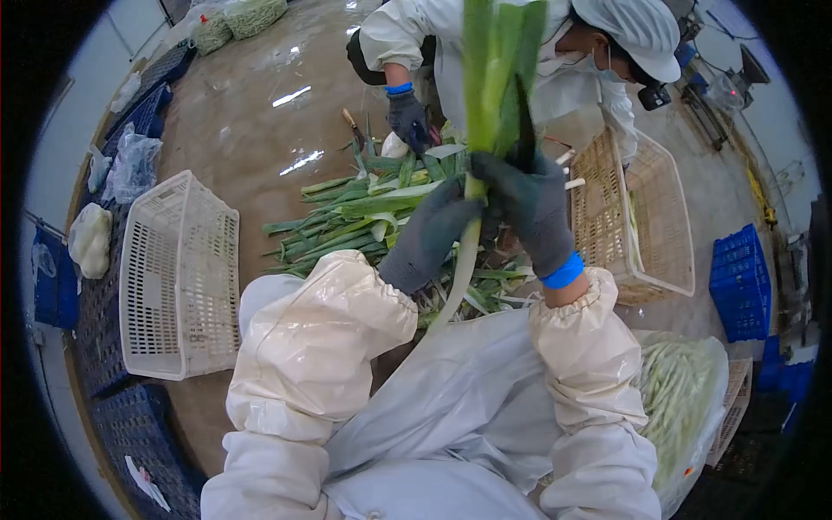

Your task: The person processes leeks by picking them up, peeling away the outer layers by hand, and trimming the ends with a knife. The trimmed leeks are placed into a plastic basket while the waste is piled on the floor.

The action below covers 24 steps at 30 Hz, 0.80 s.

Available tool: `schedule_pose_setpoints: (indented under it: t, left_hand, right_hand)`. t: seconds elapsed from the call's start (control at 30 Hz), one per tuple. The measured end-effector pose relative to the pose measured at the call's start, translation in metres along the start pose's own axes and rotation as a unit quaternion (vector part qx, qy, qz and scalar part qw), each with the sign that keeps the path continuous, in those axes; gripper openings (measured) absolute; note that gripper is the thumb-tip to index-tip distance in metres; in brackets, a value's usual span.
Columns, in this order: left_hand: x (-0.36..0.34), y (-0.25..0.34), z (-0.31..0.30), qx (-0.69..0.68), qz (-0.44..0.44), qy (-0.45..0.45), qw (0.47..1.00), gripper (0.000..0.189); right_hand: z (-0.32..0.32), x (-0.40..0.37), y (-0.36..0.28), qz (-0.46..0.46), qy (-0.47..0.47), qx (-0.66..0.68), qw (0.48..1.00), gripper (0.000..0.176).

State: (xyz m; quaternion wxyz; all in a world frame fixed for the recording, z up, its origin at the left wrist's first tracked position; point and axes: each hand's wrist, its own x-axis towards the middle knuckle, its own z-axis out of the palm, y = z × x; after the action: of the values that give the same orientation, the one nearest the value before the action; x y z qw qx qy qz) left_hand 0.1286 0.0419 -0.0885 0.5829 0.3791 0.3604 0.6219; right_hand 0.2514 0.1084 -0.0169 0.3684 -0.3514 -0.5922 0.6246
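The grip of the left hand (429,232), in a dark grey glove, is closed around the pale shaft of a leek (465,269) in the center of the frame. Just above and to the right, the gloved right hand (530,208) is also closed, its fingers pinching the leek where the white turns green. A dark, pointed blade-like shape (525,121) rises from the right hand beside the leaves; its lower end is hidden in the glove. The leek stands nearly upright, its green leaves reaching the top edge and its pale end slanting down toward the lap. A blue band (564,270) circles the right wrist, above a cream sleeve cover (581,334).

Behind the hands, a pile of leeks (347,217) lies on the wet floor (234,113), and a wooden-handled tool (351,123) lies at its upper edge. A co-worker (555,91) in white leans in at the upper right of the frame, one gloved hand (409,121) at the pile's far side.

A whitish crate (179,277) stands left of the pile, and another crate (598,195) is tilted to the right of the hands. Farther right is a blue crate (741,282); at the lower right, a clear bag (680,403) holds long pale green vegetables.
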Motion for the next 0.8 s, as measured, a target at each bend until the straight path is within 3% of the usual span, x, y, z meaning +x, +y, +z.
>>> schedule_pose_setpoints:
  t: [0.03, 0.1, 0.13, 0.4, 0.5, 0.6, 0.8]
  left_hand:
    - [0.002, 0.003, -0.001, -0.094, 0.007, 0.000, 0.996, 0.040]
    - [-0.005, -0.006, 0.010, -0.080, 0.027, 0.069, 0.994, 0.042]
    - [-0.003, -0.013, 0.010, -0.060, 0.036, 0.107, 0.992, 0.041]
    - [-0.005, -0.013, 0.009, -0.137, 0.048, 0.157, 0.977, 0.060]
    - [-0.007, -0.002, 0.004, -0.126, 0.009, 0.071, 0.989, 0.070]
    - [-0.011, 0.018, 0.011, -0.129, -0.053, 0.042, 0.989, 0.079]
    - [-0.009, 0.017, -0.005, -0.175, -0.084, -0.031, 0.980, 0.081]
  right_hand:
    - [0.003, 0.000, 0.005, -0.029, -0.009, -0.002, 1.000, 0.022]
    - [0.010, 0.001, 0.015, -0.085, -0.029, -0.008, 0.996, 0.019]
    - [0.012, -0.001, 0.017, -0.070, -0.043, 0.019, 0.996, 0.018]
    - [0.020, -0.006, 0.023, 0.042, -0.016, 0.065, 0.997, 0.016]
    - [0.016, -0.005, 0.017, 0.066, -0.047, 0.104, 0.991, 0.017]
    - [0.009, 0.000, 0.017, 0.087, -0.067, 0.141, 0.984, 0.017]
    - [0.010, -0.002, 0.011, 0.078, -0.052, 0.111, 0.989, 0.014]
